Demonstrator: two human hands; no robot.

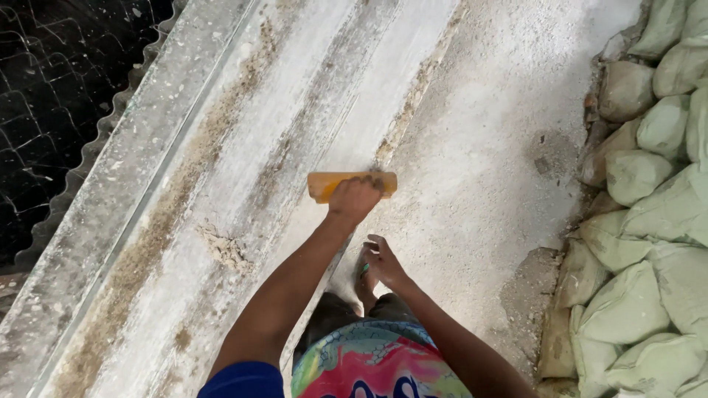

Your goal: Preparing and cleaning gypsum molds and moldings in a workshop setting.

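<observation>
At frame centre a yellow float (352, 184), long axis level across the picture, is gripped by the closed left hand (355, 199) on the dusty floor (479, 147), while the right hand (383, 264), loosely curled and empty, is kept lower.

orange float (352, 185), pale green sacks (649, 221)

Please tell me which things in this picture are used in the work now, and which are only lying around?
In use:
- yellow float, held by the left hand
- ridged grey surface beneath it

Lying about:
- pale green sacks stacked at the right
- corrugated sheet edge at the left

The right hand holds nothing.
</observation>
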